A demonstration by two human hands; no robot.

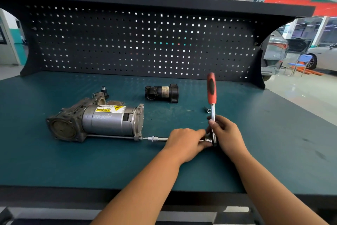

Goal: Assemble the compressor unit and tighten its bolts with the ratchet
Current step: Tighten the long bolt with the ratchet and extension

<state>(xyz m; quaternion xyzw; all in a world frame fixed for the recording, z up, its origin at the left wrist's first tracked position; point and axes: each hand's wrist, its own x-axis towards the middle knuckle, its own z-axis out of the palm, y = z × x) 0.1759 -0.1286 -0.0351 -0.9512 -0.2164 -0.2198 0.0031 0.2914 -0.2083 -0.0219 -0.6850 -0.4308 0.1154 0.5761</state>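
Left hand (186, 141) curled over the chrome extension bar (156, 138) at the ratchet head. Right hand (226, 133) grips the ratchet (212, 97) shank, red-black handle upright. Teal matte bench (73, 161). Grey cylindrical metal compressor (94, 122) lies on its side left of the hands, bar tip at its lower bolt. Black housing (161, 93) behind. Small socket (207, 110) near the ratchet.
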